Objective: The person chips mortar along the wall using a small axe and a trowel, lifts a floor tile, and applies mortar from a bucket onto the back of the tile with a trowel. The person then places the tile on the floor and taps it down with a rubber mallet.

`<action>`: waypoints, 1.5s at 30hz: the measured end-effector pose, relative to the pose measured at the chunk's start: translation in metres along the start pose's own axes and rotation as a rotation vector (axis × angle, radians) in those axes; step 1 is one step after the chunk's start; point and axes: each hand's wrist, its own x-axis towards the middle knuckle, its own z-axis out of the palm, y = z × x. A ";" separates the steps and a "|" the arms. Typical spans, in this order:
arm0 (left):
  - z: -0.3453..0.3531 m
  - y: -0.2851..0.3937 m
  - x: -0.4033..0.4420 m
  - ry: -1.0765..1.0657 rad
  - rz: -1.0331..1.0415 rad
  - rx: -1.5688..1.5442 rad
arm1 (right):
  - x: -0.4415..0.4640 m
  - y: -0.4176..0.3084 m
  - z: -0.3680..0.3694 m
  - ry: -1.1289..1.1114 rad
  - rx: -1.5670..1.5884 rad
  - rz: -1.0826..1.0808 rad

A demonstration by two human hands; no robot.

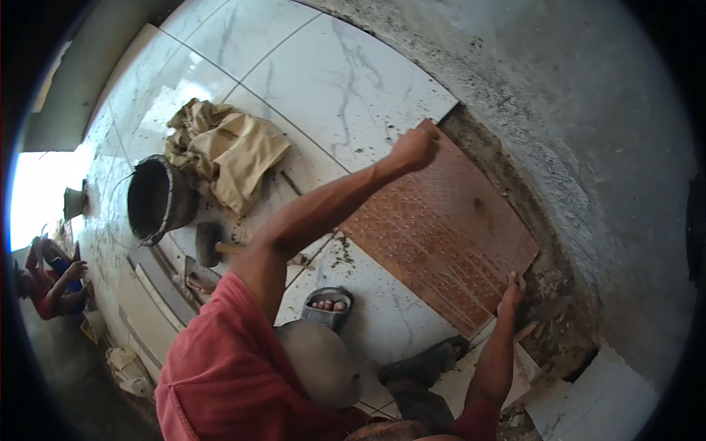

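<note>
A reddish-brown tile (448, 228), its patterned underside facing up, lies in a gap beside white marbled tiles (331, 73). My left hand (418, 149) is closed on the tile's far corner, by the edge of a white tile. At the near right corner, my right hand (514, 289) grips the tile's edge with its fingers pressed together. Both hands stay low against the tile. Rough mortar (507, 176) runs between the tile and the grey wall side.
A black bucket (165, 202), a beige cloth (232, 151) and a mallet (209, 245) rest on the tiled floor at left. Rubble (562, 327) lies near my right hand. Another person (55, 287) crouches at the far left. My sandalled feet are below the tile.
</note>
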 end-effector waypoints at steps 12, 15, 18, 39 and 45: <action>-0.139 -0.071 -0.280 0.059 -0.477 -0.597 | 0.020 -0.055 -0.021 -0.182 -0.600 -0.510; -0.201 -0.106 -0.362 0.604 -0.711 -0.812 | -0.029 -0.128 0.023 -0.305 -0.586 -0.647; -0.274 -0.154 -0.441 1.295 -0.640 -0.934 | -0.098 -0.181 0.079 -0.696 -0.570 -0.637; -0.399 -0.261 -0.455 1.184 -0.578 -1.066 | -0.289 -0.155 0.194 -1.262 -0.585 -1.002; -0.364 -0.231 -0.420 1.265 -0.505 -1.142 | -0.328 -0.171 0.257 -1.335 -0.322 -0.863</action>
